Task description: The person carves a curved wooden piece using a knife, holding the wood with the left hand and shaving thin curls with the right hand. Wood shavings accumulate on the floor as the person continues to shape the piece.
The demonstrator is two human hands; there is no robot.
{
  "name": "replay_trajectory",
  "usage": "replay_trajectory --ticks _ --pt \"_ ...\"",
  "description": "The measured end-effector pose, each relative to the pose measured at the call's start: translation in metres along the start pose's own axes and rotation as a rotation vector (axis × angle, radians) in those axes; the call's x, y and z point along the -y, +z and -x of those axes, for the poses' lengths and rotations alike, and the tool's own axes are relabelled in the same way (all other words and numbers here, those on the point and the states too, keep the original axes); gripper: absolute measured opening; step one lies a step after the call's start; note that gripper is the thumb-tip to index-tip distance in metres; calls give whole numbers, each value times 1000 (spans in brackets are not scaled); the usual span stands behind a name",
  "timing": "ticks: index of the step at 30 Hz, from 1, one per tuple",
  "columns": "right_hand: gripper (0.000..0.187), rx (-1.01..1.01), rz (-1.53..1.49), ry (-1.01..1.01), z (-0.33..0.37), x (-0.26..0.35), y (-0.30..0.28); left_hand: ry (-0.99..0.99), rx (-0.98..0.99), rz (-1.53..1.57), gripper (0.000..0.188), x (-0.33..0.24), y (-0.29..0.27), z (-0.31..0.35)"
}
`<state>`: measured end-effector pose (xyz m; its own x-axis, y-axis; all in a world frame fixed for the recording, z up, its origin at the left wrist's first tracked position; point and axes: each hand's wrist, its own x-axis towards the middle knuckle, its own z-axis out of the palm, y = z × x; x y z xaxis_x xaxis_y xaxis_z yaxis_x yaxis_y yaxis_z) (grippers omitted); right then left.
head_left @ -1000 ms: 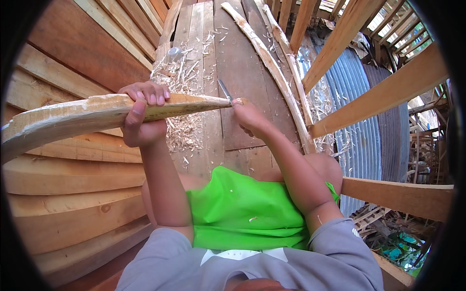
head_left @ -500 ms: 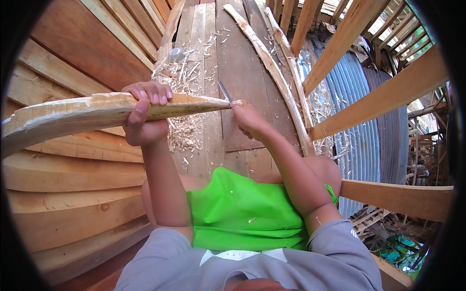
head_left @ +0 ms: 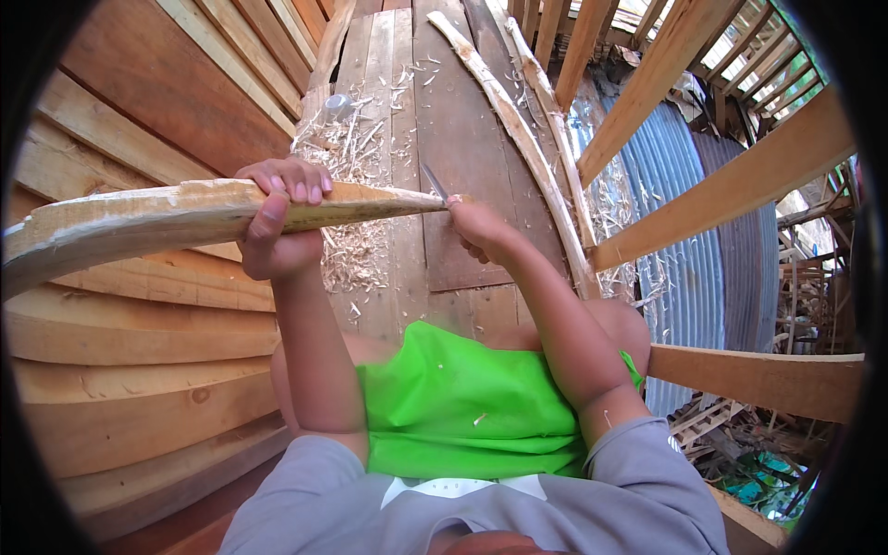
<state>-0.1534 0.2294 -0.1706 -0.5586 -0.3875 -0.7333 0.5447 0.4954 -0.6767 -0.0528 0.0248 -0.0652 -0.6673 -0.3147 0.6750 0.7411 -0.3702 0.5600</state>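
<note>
A long, pale, curved wooden pole (head_left: 139, 215) runs in from the left and tapers to a narrow tip in front of me. My left hand (head_left: 282, 215) is wrapped around it, thumb on the near side and fingers over the top. Closed around a knife, my right hand (head_left: 481, 231) is at the pole's tapered tip. The knife's thin blade (head_left: 433, 180) points up and to the left, its lower part at the tip; the handle is hidden in my fist. A bright green cloth (head_left: 472, 402) covers my lap, with a few small shavings on it.
Wood shavings (head_left: 356, 245) litter the plank floor (head_left: 462, 139), and a clear cup (head_left: 337, 108) stands among them. Two peeled poles (head_left: 518, 129) lie at the right. A board wall (head_left: 139, 324) rises on the left; wooden rails (head_left: 731, 194) edge the right, above corrugated metal sheets (head_left: 684, 268).
The knife and my right hand have shifted very slightly right and down at the pole's tip. My left hand keeps its grip, and the pole has barely moved.
</note>
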Motion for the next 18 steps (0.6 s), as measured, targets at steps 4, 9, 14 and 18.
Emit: replay_trajectory --ticks 4,9,14,18 --pt "41 -92 109 -74 9 3 14 9 11 -30 16 -2 -2 1" --pt "44 60 -1 -14 13 11 16 10 2 -31 16 -2 -2 -1" --pt "46 34 27 -64 9 5 3 3 18 -28 15 0 0 -2" --pt "47 -63 186 -103 16 8 15 6 -8 -47 16 -3 -2 -1"
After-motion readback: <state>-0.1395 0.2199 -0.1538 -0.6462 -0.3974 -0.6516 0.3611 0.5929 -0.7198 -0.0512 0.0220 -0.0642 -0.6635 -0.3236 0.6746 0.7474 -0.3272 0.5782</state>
